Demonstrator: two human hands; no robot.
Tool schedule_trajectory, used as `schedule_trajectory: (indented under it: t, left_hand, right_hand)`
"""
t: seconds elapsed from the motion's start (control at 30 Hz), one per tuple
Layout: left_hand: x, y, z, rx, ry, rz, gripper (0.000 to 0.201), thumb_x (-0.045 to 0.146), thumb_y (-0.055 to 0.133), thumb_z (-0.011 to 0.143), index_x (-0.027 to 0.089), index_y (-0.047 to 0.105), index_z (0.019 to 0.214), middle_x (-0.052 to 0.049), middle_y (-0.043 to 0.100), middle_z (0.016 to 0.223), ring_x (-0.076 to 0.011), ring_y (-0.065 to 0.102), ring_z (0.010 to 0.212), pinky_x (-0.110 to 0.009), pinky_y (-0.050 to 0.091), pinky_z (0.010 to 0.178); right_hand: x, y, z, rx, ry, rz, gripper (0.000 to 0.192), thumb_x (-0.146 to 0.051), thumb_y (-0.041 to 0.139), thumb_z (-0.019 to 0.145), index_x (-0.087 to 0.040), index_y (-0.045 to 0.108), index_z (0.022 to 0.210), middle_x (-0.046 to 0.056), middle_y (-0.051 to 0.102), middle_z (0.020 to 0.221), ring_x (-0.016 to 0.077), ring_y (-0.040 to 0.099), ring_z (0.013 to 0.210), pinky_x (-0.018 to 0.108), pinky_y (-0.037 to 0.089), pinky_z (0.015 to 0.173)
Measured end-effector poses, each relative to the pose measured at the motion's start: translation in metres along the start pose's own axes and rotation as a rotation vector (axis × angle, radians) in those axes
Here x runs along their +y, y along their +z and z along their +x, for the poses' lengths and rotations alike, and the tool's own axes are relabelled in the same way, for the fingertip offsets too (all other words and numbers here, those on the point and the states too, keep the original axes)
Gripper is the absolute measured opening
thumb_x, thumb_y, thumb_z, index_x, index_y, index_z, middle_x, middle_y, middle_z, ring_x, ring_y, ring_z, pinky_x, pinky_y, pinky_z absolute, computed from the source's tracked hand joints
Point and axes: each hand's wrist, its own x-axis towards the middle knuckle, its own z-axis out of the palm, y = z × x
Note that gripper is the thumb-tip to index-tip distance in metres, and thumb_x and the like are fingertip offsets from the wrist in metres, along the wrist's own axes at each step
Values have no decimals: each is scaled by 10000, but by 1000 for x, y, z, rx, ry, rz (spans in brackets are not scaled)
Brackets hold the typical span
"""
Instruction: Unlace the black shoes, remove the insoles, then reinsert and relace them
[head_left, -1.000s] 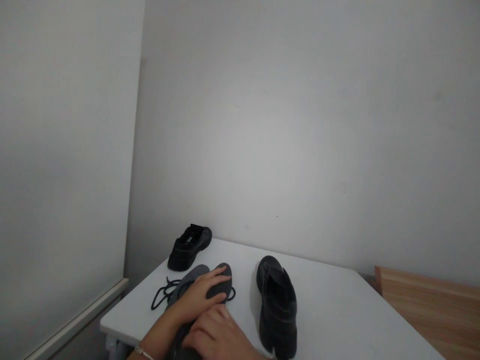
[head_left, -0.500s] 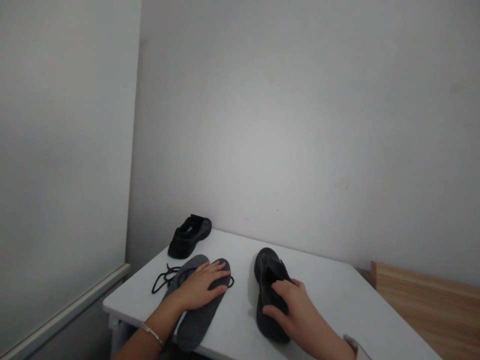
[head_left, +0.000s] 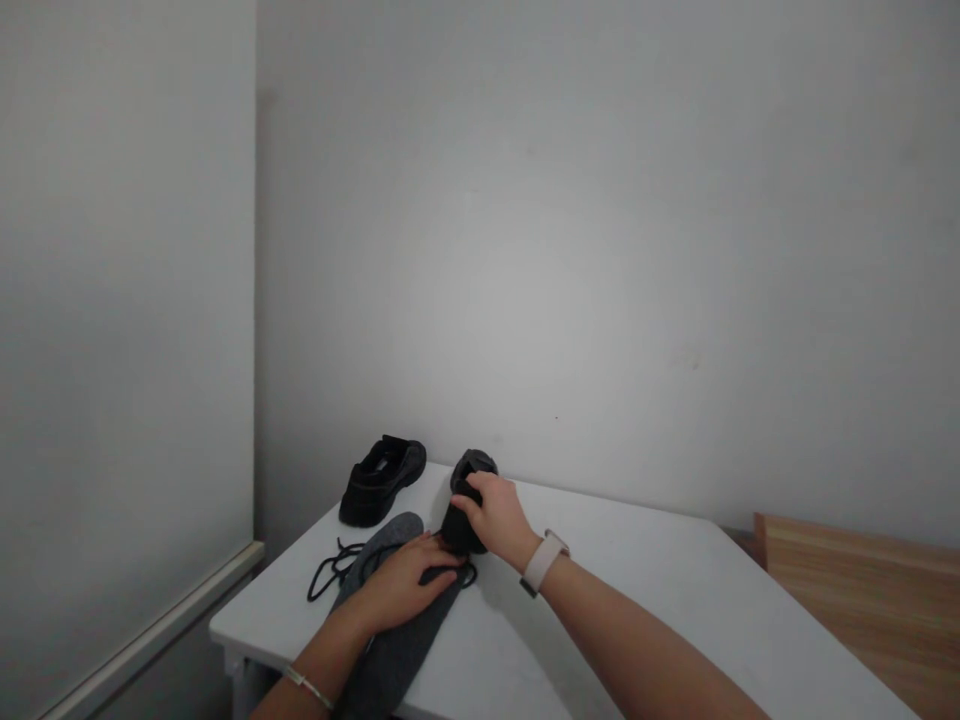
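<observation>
Your open left hand [head_left: 407, 588] is lying across the insoles [head_left: 411, 655], perhaps steadying them. Your right hand [head_left: 499, 520] is gripping a shoe [head_left: 458, 528] near the worktop's back edge [head_left: 600, 530].

Rightmost shoe [head_left: 459, 528] now farther left
</observation>
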Motion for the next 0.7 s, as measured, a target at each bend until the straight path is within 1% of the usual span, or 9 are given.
schedule_trajectory:
  t: [0.1,0.23,0.33,0.5,0.7]
  left_hand:
    - [0,1,1,7,1,8,285,282,499,856,287,669,1085,-23,662,1148,-186,558,1106,-322,393,987]
    - [-3,2,2,12,-13,26,277,221,496,834,250,701,1018,-34,671,1124,-180,583,1053,-299,413,952]
    - [-4,4,2,10,-11,23,283,185,484,818,235,705,988,-37,685,1084,-179,599,1003,-281,428,912]
    - [1,3,1,39,-87,42,255,224,507,797,200,694,969,-62,694,1022,-205,621,921,-277,453,820]
    - [6,-4,1,83,-104,189,242,220,468,814,207,706,858,-54,713,900,-215,631,859,-289,432,766]
  right_hand:
    - [-11,27,20,-16,25,-16,183,-337,550,856,-168,619,847,63,664,926,201,575,909,297,352,767]
    - [-21,58,34,-5,37,-38,168,-325,565,842,-173,637,851,68,668,938,234,568,957,367,327,852]
    - [-26,74,40,22,25,-38,170,-329,557,847,-182,641,842,70,669,945,245,560,968,405,311,877]
    - [-32,88,43,51,41,-30,164,-333,561,846,-198,638,898,74,665,983,253,532,1005,457,258,934]
    - [-27,88,39,13,11,0,198,-364,571,832,-185,621,900,82,651,977,264,527,997,490,262,940]
